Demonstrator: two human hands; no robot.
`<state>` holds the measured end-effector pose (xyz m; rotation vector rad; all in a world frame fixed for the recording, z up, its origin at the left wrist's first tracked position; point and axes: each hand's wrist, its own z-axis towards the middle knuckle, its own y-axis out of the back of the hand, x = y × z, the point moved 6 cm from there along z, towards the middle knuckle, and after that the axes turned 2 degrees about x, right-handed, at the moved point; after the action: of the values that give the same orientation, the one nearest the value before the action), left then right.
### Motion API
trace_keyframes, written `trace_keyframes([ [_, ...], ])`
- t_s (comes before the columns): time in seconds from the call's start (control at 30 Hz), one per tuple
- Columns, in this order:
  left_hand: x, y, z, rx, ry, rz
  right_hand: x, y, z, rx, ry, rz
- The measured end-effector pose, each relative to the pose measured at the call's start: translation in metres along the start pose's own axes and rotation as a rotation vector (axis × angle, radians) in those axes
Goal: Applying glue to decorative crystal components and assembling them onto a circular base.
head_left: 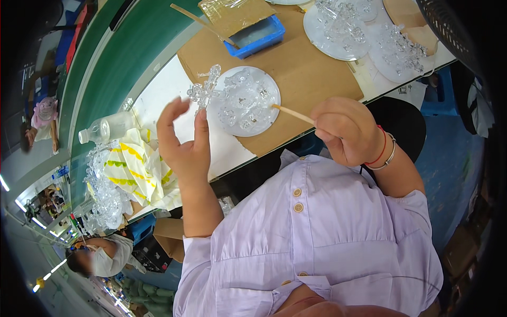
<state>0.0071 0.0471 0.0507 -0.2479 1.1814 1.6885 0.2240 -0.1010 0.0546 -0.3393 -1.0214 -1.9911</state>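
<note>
A clear, knobbly plastic ornament (207,91) stands at the fingertips of my left hand (184,140), which grips its lower end between thumb and fingers. Its exact shape is hard to make out against the pale background. My right hand (343,129) is closed around a thin wooden stick (293,114). The stick's tip reaches the right edge of a round white plate (270,87). Several similar clear pieces (245,98) lie on that plate, between my two hands. The ornament overlaps the plate's left side in view.
Beyond the plate is a blue tub (259,39) with a cardboard piece on top and another stick (203,24) beside it. More white discs (338,47) with clear pieces stand far right. A plastic bottle (108,127) and a yellow-white bag (140,169) lie left. Brown cardboard (301,79) covers the table.
</note>
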Motion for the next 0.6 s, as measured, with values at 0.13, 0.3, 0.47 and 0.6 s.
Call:
trace_keyframes([
  [0.13, -0.014, -0.003, 0.025, 0.17, -0.086, -0.132, 0.002, -0.005, 0.001, 0.021, 0.001, 0.009],
  [0.3, -0.025, -0.013, 0.045, 0.456, -0.151, -0.094, 0.003, -0.003, -0.003, -0.028, -0.002, 0.024],
  [0.47, -0.024, -0.006, 0.047, 0.514, -0.136, -0.046, -0.002, 0.009, -0.002, -0.082, -0.005, 0.03],
  [0.6, -0.024, 0.007, 0.035, 0.458, -0.077, 0.04, -0.012, 0.026, -0.002, -0.167, -0.068, 0.032],
])
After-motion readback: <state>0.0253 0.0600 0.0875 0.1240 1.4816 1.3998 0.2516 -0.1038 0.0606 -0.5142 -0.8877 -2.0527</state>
